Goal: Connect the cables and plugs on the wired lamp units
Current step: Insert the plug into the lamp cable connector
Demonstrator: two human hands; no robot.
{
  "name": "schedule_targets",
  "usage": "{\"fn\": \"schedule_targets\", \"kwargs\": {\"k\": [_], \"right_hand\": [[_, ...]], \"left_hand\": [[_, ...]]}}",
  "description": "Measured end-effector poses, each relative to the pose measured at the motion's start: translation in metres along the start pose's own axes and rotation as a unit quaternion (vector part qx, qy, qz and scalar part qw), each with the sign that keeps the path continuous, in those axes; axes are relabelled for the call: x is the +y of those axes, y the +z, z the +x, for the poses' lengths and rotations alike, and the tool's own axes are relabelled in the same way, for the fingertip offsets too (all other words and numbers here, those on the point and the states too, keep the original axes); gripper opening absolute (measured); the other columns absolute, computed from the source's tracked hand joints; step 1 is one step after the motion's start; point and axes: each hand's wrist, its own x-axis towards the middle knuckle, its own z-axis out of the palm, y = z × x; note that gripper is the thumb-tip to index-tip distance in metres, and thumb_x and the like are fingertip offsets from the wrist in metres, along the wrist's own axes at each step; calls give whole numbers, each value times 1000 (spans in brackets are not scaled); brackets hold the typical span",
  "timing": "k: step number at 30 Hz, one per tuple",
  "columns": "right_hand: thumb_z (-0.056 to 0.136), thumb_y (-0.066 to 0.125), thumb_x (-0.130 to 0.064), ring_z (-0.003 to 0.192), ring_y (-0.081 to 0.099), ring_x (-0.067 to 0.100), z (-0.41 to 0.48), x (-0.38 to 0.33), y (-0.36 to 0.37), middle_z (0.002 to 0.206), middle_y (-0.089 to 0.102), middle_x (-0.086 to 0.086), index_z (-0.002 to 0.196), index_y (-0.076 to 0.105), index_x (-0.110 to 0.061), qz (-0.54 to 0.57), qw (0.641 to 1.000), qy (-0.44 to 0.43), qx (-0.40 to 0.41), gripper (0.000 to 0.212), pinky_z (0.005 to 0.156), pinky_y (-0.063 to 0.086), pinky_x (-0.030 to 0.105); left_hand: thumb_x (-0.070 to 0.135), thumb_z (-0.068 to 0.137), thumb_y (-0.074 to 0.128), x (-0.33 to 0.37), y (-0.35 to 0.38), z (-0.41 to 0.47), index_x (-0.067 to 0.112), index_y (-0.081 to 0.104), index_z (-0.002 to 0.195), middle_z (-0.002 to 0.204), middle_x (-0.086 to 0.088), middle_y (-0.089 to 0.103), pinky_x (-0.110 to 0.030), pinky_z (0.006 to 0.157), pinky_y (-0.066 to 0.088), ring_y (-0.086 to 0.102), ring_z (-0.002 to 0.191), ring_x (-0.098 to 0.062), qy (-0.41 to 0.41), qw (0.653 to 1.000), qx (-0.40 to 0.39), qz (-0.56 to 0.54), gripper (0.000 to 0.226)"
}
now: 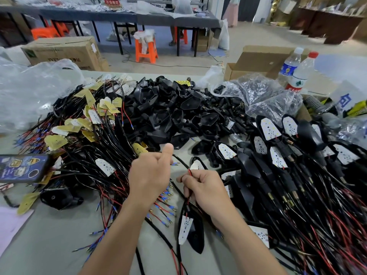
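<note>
Thumb raised, left hand (151, 175) grips a black cable (181, 162); right hand (204, 189) pinches red-black wires (189, 172).

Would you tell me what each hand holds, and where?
Left hand grips blue-tipped wires near their tips; right hand pinches the lamp unit's red-black leads.

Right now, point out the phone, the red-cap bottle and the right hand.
phone (22, 168), head view, on its screen.
red-cap bottle (301, 73), head view, on its clear body.
right hand (203, 188), head view, on its back.
</note>
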Motion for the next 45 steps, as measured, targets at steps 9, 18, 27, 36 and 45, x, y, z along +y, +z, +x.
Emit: {"fn": "schedule_targets", "kwargs": {"k": [9, 18, 27, 36, 45], "right_hand": [[89, 65, -21, 51, 53, 16, -10, 9, -2, 65, 72, 11, 66, 72, -19, 0, 1000, 15, -3, 25, 51, 40, 26], [85, 75, -4, 47, 58, 19, -14, 11, 0, 63, 70, 15, 98, 70, -11, 92, 994, 47, 20, 16, 50, 48, 27], [75, 62, 2, 61, 65, 18, -13, 11, -11, 77, 75, 8, 84, 74, -18, 57, 998, 27, 18, 24, 65, 53, 34], [88, 63, -35, 64, 52, 4, 28, -33, -15, 75, 67, -6, 82, 75, -21, -4, 999, -30, 24, 19, 61, 42, 25], [91, 70, -8, 54, 55, 9, 58, -65, -7, 63, 69, 4, 84, 73, -14, 114, 993, 4, 0, 9, 55, 43, 19]], "left_hand": [[18, 105, 57, 7, 6, 0, 11, 76, 79, 59, 0, 55, -17, 50, 43, 48, 49, -11, -76, 930, -122, -339, 32], [20, 103, 57, -1, 5, -10, 11, 76, 68, 56, -3, 58, -21, 51, 43, 49, 48, -13, -15, 943, -256, -210, 40], [26, 103, 61, -5, -2, -10, 15, 81, 79, 61, -3, 66, -28, 59, 47, 56, 54, -14, 40, 932, -344, -105, 33], [33, 102, 60, -2, 6, -13, 18, 65, 55, 50, -5, 62, -24, 49, 44, 51, 46, -15, 77, 950, -303, -26, 50], [31, 102, 59, -2, 5, -15, 20, 73, 64, 53, 6, 60, -22, 52, 44, 52, 48, -13, 81, 944, -319, -29, 42]]}}
